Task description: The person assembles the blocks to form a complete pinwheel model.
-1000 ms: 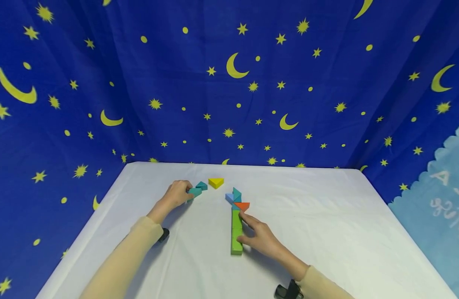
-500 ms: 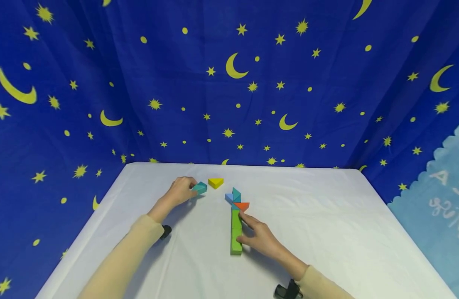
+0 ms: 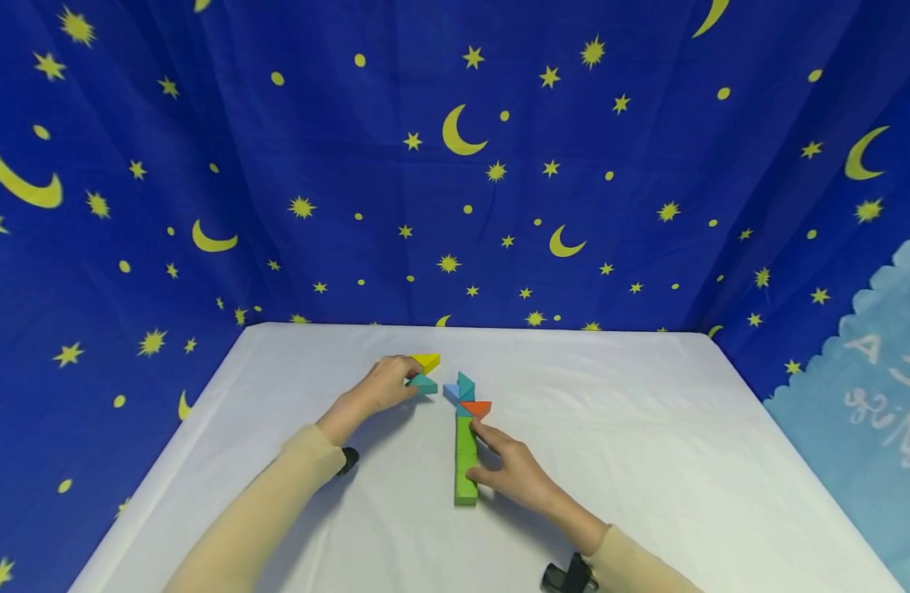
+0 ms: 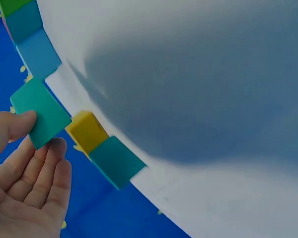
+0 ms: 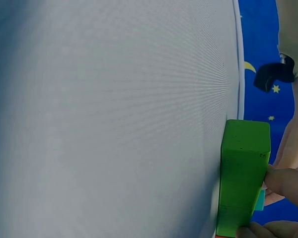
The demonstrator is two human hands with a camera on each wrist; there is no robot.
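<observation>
In the head view my left hand (image 3: 384, 387) pinches a teal triangular block (image 3: 425, 385) near the far middle of the table. The left wrist view shows that block (image 4: 42, 111) between thumb and fingers, off the cloth. Behind it are a yellow triangular block (image 3: 429, 361) and, in the left wrist view, a second teal block (image 4: 118, 161), which my hand hides from the head view. Fingertips and thumb of my right hand (image 3: 521, 478) touch the right side of a row of green blocks (image 3: 465, 461). An orange triangular block (image 3: 478, 407) and several blue ones (image 3: 465, 389) continue that row.
A white cloth covers the table (image 3: 647, 461). Behind it hangs a blue curtain (image 3: 395, 181) with yellow moons and stars. A light-blue panel (image 3: 877, 395) is at the right. Black devices sit at both wrists.
My left hand has carried the teal block rightward, past the other teal block, toward the blue blocks. My right hand stays at the green row.
</observation>
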